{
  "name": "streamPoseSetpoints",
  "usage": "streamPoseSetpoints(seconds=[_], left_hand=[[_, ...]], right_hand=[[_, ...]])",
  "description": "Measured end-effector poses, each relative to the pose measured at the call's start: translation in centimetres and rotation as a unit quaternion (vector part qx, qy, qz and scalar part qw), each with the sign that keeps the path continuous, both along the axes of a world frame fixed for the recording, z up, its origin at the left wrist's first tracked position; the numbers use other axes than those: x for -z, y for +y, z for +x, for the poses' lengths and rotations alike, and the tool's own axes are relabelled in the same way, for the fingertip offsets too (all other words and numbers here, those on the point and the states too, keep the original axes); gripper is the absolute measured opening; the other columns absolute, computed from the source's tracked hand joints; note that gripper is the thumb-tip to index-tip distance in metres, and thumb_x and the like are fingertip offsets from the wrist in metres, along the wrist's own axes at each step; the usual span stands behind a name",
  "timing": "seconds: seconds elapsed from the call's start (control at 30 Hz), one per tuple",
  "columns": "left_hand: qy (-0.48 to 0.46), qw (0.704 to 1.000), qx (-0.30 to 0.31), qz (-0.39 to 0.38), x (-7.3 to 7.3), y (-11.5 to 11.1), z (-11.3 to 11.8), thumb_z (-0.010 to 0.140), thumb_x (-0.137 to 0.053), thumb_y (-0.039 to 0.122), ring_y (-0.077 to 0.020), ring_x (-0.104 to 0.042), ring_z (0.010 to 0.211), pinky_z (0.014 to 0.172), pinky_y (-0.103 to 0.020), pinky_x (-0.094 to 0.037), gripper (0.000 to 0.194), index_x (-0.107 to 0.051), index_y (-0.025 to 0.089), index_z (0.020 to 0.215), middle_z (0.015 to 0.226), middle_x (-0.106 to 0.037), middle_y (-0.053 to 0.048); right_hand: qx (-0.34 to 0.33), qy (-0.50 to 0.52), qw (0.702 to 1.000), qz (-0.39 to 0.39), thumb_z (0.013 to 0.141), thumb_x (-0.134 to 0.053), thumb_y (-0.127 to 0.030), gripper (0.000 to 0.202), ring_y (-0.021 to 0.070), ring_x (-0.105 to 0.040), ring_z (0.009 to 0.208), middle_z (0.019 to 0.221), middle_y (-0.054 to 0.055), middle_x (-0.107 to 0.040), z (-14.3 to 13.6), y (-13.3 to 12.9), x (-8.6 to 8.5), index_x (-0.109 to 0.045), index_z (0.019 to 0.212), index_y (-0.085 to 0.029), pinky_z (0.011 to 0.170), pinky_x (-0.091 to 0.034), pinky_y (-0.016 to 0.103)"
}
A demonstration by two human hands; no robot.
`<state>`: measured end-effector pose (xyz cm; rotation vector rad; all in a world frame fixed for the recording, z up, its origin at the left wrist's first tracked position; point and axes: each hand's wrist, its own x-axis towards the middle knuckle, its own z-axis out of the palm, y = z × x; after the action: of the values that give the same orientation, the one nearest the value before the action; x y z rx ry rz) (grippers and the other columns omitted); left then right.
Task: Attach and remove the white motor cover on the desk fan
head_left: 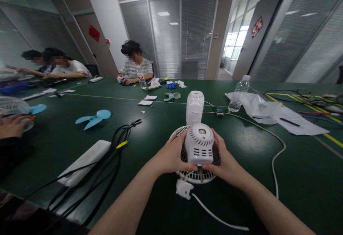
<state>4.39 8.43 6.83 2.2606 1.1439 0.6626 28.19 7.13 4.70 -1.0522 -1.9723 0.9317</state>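
Note:
A white slotted motor housing (199,145) is held between my two hands, above a round white fan grille (203,177). My left hand (174,154) grips its left side, the thumb along the lower edge. On the other side my right hand (222,160) presses with fingers and thumb. Just behind the housing stands another white slotted part (195,106). A small white bracket-like piece (184,188) with a cable lies below the grille, near my left thumb.
Left are a white power strip (83,163), black cables (118,156) and a blue fan blade (94,118). A co-worker's hand (12,126) touches a fan part at far left. A plastic bottle (239,93), white bag (259,108) and paper (302,120) lie right. People sit beyond.

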Motion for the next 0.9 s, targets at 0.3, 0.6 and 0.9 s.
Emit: streamPoseSetpoints(seconds=[0.3, 0.6, 0.9], left_hand=[[-0.004, 1.0, 0.009, 0.017, 1.1, -0.1, -0.3, 0.057, -0.08, 0.052, -0.0341, -0.022, 0.142, 0.117, -0.056, -0.006, 0.118, -0.012, 0.026, 0.149, 0.154, -0.027, -0.009], [-0.001, 1.0, -0.011, 0.02, 2.3, -0.1, -0.9, 0.068, -0.073, 0.05, -0.0305, -0.024, 0.142, 0.118, -0.053, -0.011, 0.103, -0.015, 0.025, 0.149, 0.153, -0.029, -0.009], [0.025, 0.999, -0.009, 0.019, 1.5, -0.7, -0.5, 0.067, -0.072, 0.054, -0.0311, -0.023, 0.142, 0.118, -0.055, -0.008, 0.106, -0.011, 0.026, 0.149, 0.153, -0.028, -0.01]], right_hand=[[-0.014, 0.011, 1.0, -0.016, 0.074, -0.075, -0.039, 0.11, 0.03, -0.02, 0.143, 0.158, 0.01, -0.012, 0.2, 0.1, 0.4, 0.006, 0.149, -0.031, 0.116, -0.019, 0.054], [-0.021, 0.051, 0.998, -0.015, 0.077, -0.07, -0.045, 0.104, 0.0304, -0.024, 0.142, 0.156, 0.009, -0.019, 0.3, 0.2, 0.6, 0.002, 0.15, -0.031, 0.115, -0.02, 0.055], [-0.005, 0.007, 1.0, 0.009, 0.077, -0.071, -0.043, 0.102, 0.0301, -0.027, 0.141, 0.156, 0.008, -0.022, 0.5, -0.1, -0.2, -0.001, 0.15, -0.033, 0.115, -0.023, 0.055]])
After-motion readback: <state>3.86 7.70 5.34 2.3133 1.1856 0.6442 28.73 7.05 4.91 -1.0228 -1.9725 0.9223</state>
